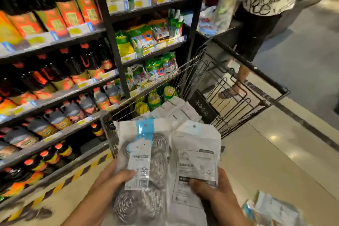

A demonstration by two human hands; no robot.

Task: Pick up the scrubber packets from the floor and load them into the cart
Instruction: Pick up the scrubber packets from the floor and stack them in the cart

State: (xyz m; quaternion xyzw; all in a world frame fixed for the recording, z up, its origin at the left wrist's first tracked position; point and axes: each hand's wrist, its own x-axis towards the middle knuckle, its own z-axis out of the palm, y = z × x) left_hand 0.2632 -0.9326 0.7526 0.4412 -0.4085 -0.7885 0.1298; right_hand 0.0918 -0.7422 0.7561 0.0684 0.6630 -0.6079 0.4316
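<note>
My left hand (114, 176) grips a scrubber packet (145, 154) with a blue-and-white label and steel wool balls showing through. My right hand (211, 187) grips a second packet (197, 159), its white printed back facing me. Both packets are held side by side just in front of the near end of the wire cart (238, 86). Several white packets (176, 110) lie inside the cart. More packets (271, 209) lie on the floor at the lower right.
Shelves (60, 95) of dark bottles and green sponge packs stand close along the left of the cart. A person (256, 24) in a patterned shirt and sandals stands at the cart's far right. Pale tiled floor (275, 152) stretches to the right.
</note>
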